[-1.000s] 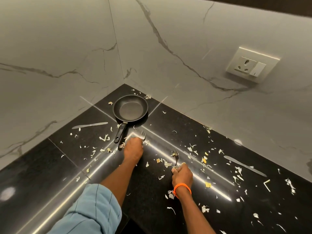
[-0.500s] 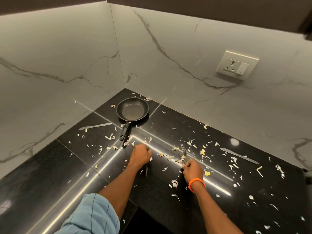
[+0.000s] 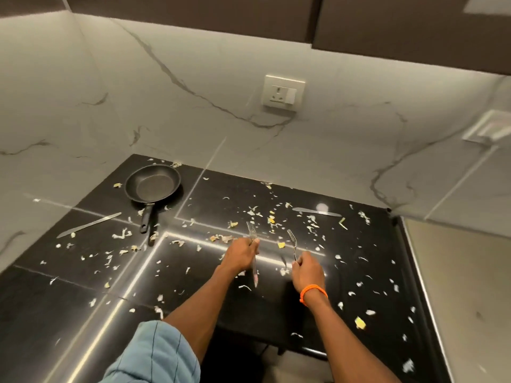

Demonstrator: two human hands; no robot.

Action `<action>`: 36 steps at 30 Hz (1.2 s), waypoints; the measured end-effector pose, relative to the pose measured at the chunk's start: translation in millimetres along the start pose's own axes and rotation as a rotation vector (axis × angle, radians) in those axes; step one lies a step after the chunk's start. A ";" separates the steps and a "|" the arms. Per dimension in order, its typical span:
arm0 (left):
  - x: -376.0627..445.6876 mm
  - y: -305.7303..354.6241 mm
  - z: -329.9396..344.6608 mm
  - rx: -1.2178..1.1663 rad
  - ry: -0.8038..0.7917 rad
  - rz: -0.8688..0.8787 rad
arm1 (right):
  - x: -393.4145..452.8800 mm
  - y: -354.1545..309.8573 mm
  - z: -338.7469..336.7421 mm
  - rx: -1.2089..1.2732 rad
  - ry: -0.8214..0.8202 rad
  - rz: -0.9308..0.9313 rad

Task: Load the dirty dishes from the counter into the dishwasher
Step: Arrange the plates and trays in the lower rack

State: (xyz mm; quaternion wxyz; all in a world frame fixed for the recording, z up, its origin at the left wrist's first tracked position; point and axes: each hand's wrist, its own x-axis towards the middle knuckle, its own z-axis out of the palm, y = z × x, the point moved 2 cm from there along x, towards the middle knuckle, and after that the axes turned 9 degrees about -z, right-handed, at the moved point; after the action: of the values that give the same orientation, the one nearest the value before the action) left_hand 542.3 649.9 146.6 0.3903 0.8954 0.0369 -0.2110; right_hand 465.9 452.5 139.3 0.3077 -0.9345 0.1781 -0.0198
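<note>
My left hand grips a steel fork by its middle, tines pointing away, handle hanging below the fist. A second fork stands tines-up in my right hand, which wears an orange band at the wrist. Both hands hover just above the black counter. A small black frying pan sits in the back corner, handle toward me. One table knife lies at the left by the wall, another knife at the back right.
Food scraps and peelings are scattered over the whole counter. Marble walls close the left and back sides, with a socket plate on the back wall. The counter ends at the right edge; dark cabinets hang overhead.
Both hands have lifted their forks off the counter and pulled back toward me, away from the pan. The view has tilted up and shifted right.
</note>
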 end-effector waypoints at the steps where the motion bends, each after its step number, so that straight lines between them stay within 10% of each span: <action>1: -5.5 8.7 11.4 -0.010 -0.034 0.016 | -4.9 8.6 -7.9 0.013 0.015 0.017; 17: -185.7 168.9 281.5 0.280 -0.439 0.325 | -196.4 223.4 -169.1 0.294 0.375 0.342; 36: -383.3 179.9 602.9 0.840 -0.864 0.616 | -459.1 464.6 -226.9 0.356 0.628 0.972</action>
State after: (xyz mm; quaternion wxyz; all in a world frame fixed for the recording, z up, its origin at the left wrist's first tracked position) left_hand 25.3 132.3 59.8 0.0313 0.7761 -0.4643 -0.4256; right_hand -145.9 134.9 86.0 0.3659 -0.6298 0.6608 -0.1813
